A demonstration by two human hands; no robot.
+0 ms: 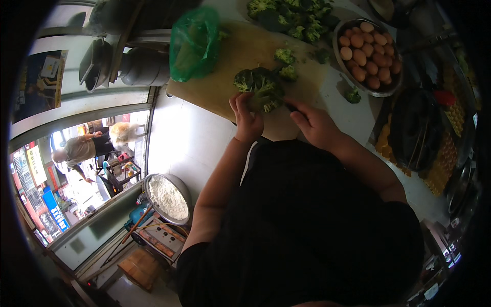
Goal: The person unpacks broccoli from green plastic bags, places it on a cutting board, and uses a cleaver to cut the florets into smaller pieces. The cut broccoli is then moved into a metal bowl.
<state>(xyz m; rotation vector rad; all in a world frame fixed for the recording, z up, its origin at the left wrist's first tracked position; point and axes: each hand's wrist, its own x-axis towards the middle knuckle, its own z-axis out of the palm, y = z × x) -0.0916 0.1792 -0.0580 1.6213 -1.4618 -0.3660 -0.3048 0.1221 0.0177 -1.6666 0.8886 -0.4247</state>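
Note:
My left hand [247, 119] grips a head of broccoli [264, 86] by its near left side, over the front edge of a wooden cutting board [207, 90]. On the broccoli's other side, my right hand [316, 124] is closed around a dark handle [290, 106], probably a knife's; its blade cannot be made out. Two loose florets, one [284, 56] behind the other [288, 73], lie on the board just beyond the head. A large pile of cut broccoli [295, 17] rests at the far edge. Another floret [352, 95] sits on the white tabletop to the right.
A green plastic bag [193, 44] covers the board's left end. At the right stands a metal bowl [339, 63] of brown eggs [359, 57]. Lower left, a basin of white flour [168, 199] stands beside the table. Through the window, a person [84, 147] and a dog [122, 134] are visible.

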